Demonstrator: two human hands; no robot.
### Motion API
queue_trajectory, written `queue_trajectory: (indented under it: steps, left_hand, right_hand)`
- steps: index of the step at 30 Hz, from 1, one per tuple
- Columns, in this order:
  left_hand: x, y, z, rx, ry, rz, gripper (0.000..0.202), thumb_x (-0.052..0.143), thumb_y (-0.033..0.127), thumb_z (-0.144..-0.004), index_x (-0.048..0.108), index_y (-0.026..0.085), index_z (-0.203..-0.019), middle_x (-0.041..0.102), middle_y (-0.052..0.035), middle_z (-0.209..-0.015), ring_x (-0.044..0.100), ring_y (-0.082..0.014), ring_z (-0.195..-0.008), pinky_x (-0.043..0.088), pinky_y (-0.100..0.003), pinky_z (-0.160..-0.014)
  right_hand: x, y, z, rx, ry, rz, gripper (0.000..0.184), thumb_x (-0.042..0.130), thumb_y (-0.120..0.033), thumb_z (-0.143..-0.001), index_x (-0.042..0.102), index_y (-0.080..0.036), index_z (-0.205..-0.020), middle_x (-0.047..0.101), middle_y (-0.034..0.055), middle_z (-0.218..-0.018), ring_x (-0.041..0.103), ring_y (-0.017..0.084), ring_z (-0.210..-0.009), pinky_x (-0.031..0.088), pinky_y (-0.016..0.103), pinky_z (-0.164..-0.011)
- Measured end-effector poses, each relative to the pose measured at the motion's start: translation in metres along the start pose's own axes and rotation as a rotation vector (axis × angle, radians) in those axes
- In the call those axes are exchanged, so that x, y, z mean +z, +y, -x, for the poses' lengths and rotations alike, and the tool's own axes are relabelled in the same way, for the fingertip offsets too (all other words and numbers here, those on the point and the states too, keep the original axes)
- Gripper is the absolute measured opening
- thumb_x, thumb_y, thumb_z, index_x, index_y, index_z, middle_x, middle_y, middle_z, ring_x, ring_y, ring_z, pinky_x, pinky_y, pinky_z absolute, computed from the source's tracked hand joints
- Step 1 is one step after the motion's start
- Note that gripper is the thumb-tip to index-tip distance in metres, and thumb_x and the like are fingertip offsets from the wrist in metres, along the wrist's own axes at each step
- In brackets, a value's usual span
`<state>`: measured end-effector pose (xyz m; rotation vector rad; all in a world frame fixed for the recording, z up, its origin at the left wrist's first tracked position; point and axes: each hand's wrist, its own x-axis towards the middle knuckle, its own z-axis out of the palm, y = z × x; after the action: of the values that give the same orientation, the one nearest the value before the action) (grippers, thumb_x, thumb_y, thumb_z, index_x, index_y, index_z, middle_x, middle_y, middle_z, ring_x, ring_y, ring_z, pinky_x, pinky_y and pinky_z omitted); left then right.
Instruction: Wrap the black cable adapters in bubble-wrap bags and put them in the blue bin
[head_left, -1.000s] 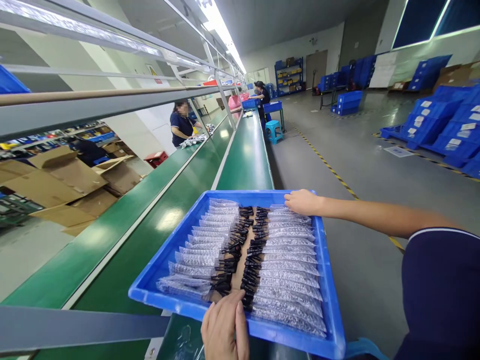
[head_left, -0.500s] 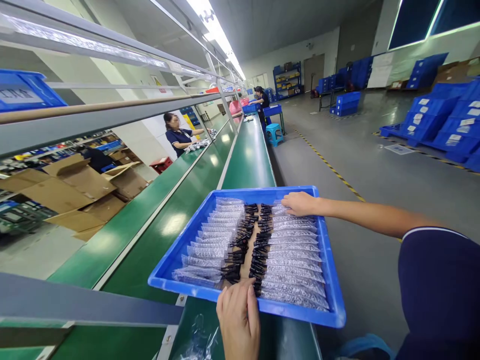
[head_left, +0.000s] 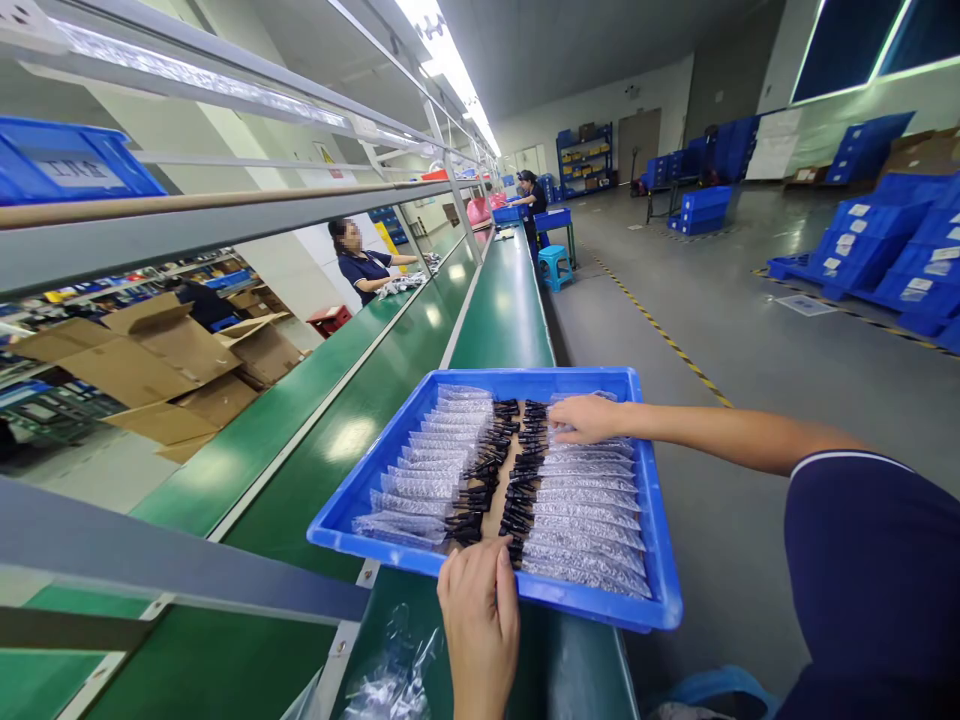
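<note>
A shallow blue plastic tray [head_left: 420, 400] stands on the green bench top, holding two rows of clear packed bags. The left-row bags [head_left: 435, 455] and right-row bags [head_left: 589, 515] have black connector-like ends [head_left: 491, 455] pointing to the middle, where a strip of brown cardboard [head_left: 499, 495] shows. My left hand [head_left: 480, 605] is closed over the near rim of the tray, fingertips inside it. At the far right of the tray, my right hand [head_left: 589, 418] lies over the top bags with its fingers stretched toward the black ends; its fingertips are partly hard to make out.
Crumpled clear plastic [head_left: 394, 680] lies on the bench near my left hand. A metal frame post [head_left: 225, 560] crosses at left, beside the long green belt [head_left: 330, 455]. Across it works a person [head_left: 367, 262]. A blue stool [head_left: 555, 268] and stacked blue crates [head_left: 862, 245] stand on the floor.
My right hand has shifted slightly left over the bags, toward the black ends. My left hand keeps its place on the near rim. The camera view has shifted slightly.
</note>
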<state>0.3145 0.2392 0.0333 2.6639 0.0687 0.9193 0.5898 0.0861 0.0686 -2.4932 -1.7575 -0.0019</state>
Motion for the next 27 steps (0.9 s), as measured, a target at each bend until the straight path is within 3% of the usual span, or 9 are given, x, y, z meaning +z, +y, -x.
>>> queue_trajectory:
  steps: [3, 7, 10, 16, 20, 23, 27]
  left_hand:
    - [0.0, 0.004, -0.001, -0.029, 0.013, 0.016, 0.021, 0.041, 0.021, -0.096, 0.061, 0.023, -0.099, 0.072, -0.0009, -0.092, 0.064, -0.0183, -0.089, 0.034, -0.037, -0.095]
    - [0.0, 0.006, -0.002, -0.053, 0.009, 0.026, 0.022, 0.041, 0.022, -0.096, 0.063, 0.024, -0.098, 0.071, -0.0007, -0.093, 0.064, -0.0178, -0.09, 0.034, -0.037, -0.095]
    - [0.0, 0.004, -0.002, -0.054, -0.008, 0.027, 0.023, 0.041, 0.024, -0.096, 0.064, 0.025, -0.098, 0.072, -0.0006, -0.092, 0.064, -0.0179, -0.089, 0.035, -0.037, -0.095]
    - [0.002, 0.006, -0.002, -0.103, -0.021, 0.048, 0.027, 0.037, 0.026, -0.097, 0.064, 0.024, -0.094, 0.072, -0.0031, -0.092, 0.062, -0.0197, -0.09, 0.036, -0.04, -0.094]
    - [0.003, 0.008, -0.002, -0.092, -0.004, 0.056, 0.024, 0.039, 0.024, -0.096, 0.063, 0.024, -0.094, 0.071, -0.0019, -0.092, 0.062, -0.0191, -0.089, 0.035, -0.038, -0.093]
    - [0.003, 0.007, -0.002, -0.08, 0.005, 0.053, 0.023, 0.041, 0.022, -0.096, 0.063, 0.024, -0.093, 0.071, -0.0011, -0.091, 0.062, -0.0186, -0.089, 0.035, -0.037, -0.092]
    - [0.002, 0.008, -0.002, -0.07, 0.015, 0.057, 0.023, 0.04, 0.022, -0.096, 0.063, 0.024, -0.093, 0.071, -0.0008, -0.09, 0.062, -0.0185, -0.088, 0.033, -0.037, -0.093]
  right_hand:
    - [0.003, 0.001, -0.001, -0.011, -0.008, -0.003, 0.015, 0.058, -0.028, -0.089, 0.064, -0.015, -0.095, 0.068, 0.008, -0.093, 0.062, 0.021, -0.083, 0.042, 0.027, -0.068]
    - [0.007, 0.004, -0.002, 0.005, 0.005, 0.016, 0.01, 0.056, -0.018, -0.086, 0.063, -0.013, -0.092, 0.068, 0.0105, -0.093, 0.063, 0.023, -0.083, 0.042, 0.028, -0.067]
    - [0.006, 0.003, -0.002, 0.0, 0.051, 0.026, 0.015, 0.05, -0.015, -0.089, 0.061, -0.011, -0.098, 0.066, 0.0127, -0.095, 0.062, 0.024, -0.085, 0.043, 0.031, -0.071]
    - [0.006, -0.004, 0.001, -0.277, 0.025, 0.017, 0.024, 0.055, -0.034, -0.093, 0.059, -0.014, -0.106, 0.061, 0.0104, -0.106, 0.055, 0.022, -0.098, 0.043, 0.033, -0.088]
    - [0.013, -0.003, -0.002, -0.328, 0.01, 0.039, 0.018, 0.057, -0.018, -0.087, 0.06, -0.012, -0.104, 0.059, 0.0128, -0.105, 0.054, 0.024, -0.097, 0.044, 0.038, -0.088]
    - [0.013, -0.002, -0.002, -0.326, 0.03, 0.039, 0.026, 0.05, -0.006, -0.083, 0.059, -0.011, -0.107, 0.058, 0.0147, -0.108, 0.053, 0.025, -0.1, 0.043, 0.04, -0.089]
    - [0.001, -0.012, -0.002, -0.399, 0.026, -0.012, 0.026, 0.046, -0.012, -0.092, 0.059, -0.013, -0.114, 0.057, 0.0143, -0.116, 0.051, 0.023, -0.107, 0.041, 0.038, -0.095]
